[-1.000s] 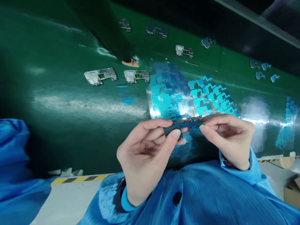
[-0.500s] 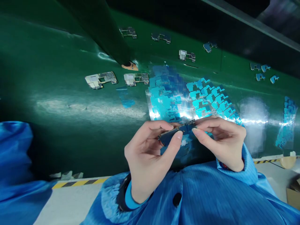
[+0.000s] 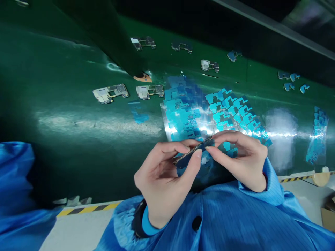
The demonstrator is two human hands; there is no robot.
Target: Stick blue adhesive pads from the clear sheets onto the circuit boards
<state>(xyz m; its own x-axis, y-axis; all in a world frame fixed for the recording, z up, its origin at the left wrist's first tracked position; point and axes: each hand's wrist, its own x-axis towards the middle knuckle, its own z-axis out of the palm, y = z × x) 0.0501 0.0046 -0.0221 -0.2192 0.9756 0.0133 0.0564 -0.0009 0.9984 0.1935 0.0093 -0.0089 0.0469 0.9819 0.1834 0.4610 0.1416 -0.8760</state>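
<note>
A dark circuit board is tilted with its thin edge up. My left hand pinches it between thumb and fingers. At the board's right end my right hand has thumb and fingertips close together; its fingers touch or nearly touch the board's tip, and anything thin between them cannot be made out. Beyond my hands lie a sheet of blue cut-out films and a second sheet of blue films. Two pale circuit boards, one further left and one nearer the sheets, rest flat.
Several more boards, such as a small one, lie along the back of the green table. A dark post slants down at the back left. Another film strip is at the far right. A blue sleeve is at the left edge.
The held board has turned to a steeper tilt, its right end raised. Both hands have shifted slightly left in view. The scene on the table has moved slightly with the camera.
</note>
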